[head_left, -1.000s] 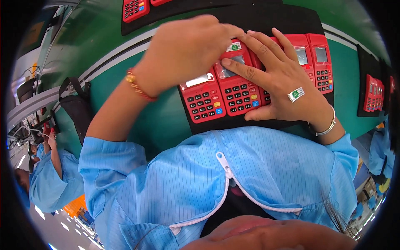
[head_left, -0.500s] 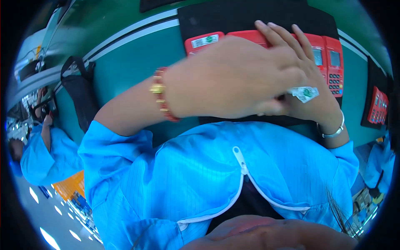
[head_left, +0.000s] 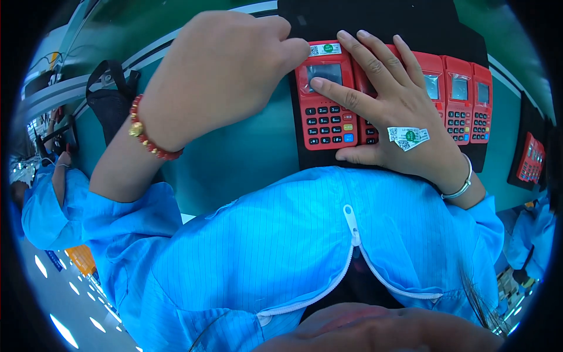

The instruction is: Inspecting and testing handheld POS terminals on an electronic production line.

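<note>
A row of red keypad terminals lies on a black tray (head_left: 422,17). My left hand (head_left: 229,70) hovers over the tray's left edge with its fingers curled together. One fingertip presses the top left corner of the leftmost terminal (head_left: 325,111), beside a small white and green label (head_left: 325,50). Nothing shows in that hand. My right hand (head_left: 399,111) lies flat and spread over the adjoining terminals, its index fingertip on the leftmost terminal's screen. Several small labels (head_left: 407,138) stick to the back of that hand.
Two more red terminals (head_left: 469,102) show right of my hand. A second black tray with a red terminal (head_left: 531,158) sits at the far right. The trays rest on a green belt (head_left: 234,158). A black strapped object (head_left: 111,100) lies left; a co-worker's blue sleeve (head_left: 41,205) beyond.
My left hand has drawn back to the left, uncovering the leftmost terminal and my right hand. The right hand's index finger now rests on that terminal's screen.
</note>
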Demonstrator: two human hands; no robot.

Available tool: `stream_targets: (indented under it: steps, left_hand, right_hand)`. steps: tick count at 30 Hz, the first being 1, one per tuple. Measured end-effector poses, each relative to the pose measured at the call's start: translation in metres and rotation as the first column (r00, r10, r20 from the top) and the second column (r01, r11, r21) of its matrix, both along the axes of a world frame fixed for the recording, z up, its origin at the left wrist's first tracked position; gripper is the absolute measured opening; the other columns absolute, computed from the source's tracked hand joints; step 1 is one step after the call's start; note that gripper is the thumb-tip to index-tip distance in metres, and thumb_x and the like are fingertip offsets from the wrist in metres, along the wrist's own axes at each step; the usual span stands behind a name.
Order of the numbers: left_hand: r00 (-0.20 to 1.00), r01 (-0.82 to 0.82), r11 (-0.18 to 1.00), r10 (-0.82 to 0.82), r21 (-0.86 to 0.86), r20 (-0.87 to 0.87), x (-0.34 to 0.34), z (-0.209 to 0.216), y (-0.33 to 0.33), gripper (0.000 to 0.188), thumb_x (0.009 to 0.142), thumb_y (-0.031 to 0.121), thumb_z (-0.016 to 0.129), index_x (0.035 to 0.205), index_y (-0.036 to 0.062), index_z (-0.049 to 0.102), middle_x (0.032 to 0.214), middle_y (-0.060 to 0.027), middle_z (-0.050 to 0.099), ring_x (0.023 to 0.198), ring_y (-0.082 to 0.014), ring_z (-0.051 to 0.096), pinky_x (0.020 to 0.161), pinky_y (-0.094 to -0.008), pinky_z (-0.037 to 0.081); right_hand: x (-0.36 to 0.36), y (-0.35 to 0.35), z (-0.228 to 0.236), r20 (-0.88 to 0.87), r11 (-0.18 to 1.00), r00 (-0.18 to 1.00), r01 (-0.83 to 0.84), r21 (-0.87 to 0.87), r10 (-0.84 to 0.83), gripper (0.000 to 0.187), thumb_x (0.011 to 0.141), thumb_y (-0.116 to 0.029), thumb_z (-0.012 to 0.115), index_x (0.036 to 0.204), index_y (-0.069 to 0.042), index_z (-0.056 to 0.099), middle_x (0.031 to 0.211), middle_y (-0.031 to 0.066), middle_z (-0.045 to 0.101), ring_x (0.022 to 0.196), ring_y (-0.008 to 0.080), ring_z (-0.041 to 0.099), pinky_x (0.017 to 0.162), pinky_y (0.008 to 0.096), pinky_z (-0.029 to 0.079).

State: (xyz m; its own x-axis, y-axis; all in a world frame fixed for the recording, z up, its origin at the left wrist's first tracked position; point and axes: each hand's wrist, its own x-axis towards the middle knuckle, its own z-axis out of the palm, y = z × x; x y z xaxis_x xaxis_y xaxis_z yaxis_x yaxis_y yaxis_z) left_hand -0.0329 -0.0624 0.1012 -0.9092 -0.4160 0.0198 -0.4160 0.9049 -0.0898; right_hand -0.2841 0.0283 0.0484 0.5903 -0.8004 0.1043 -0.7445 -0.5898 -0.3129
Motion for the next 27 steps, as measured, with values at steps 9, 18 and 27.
stream_targets:
  steps: [9, 18, 27]
  left_hand:
    - [0.804, -0.128, 0.936, 0.292, 0.327, -0.519, 0.006, -0.022, -0.003, 0.032, 0.091, 0.025, 0.078, 0.119, 0.0107, 0.074, 0.089, -0.0048, 0.069, 0.068, -0.0106, 0.059, 0.059, -0.0279, 0.045]
    - [0.685, -0.025, 0.997, 0.073, 0.077, -0.725, -0.064, -0.005, 0.006, 0.015, 0.090, 0.011, 0.074, 0.105, 0.0058, 0.072, 0.098, -0.0104, 0.071, 0.084, -0.0238, 0.070, 0.071, -0.0313, 0.054]
    - [0.782, -0.243, 0.533, 0.603, 0.811, -0.161, 0.013, -0.005, 0.041, 0.040, 0.098, 0.013, 0.064, 0.136, 0.0015, 0.061, 0.106, -0.0095, 0.068, 0.097, -0.0148, 0.063, 0.082, -0.0275, 0.050]
  right_hand:
    - [-0.003, 0.001, 0.001, 0.056, 1.000, 0.998, 0.007, 0.016, -0.008, 0.088, 0.062, -0.059, 0.088, 0.142, -0.037, 0.060, 0.164, 0.0140, 0.034, 0.153, 0.0358, 0.029, 0.127, 0.0542, 0.015]
    - [-0.012, 0.004, 0.003, 0.080, 0.999, 0.996, -0.025, -0.031, 0.028, 0.079, 0.076, -0.062, 0.078, 0.145, -0.030, 0.056, 0.161, 0.0179, 0.037, 0.150, 0.0408, 0.030, 0.126, 0.0583, 0.011]
    - [-0.129, 0.061, 0.014, -0.087, 0.772, 0.789, 0.561, -0.298, -0.608, 0.093, 0.082, -0.068, 0.070, 0.151, -0.011, 0.047, 0.158, 0.0194, 0.041, 0.149, 0.0386, 0.035, 0.121, 0.0604, 0.019]
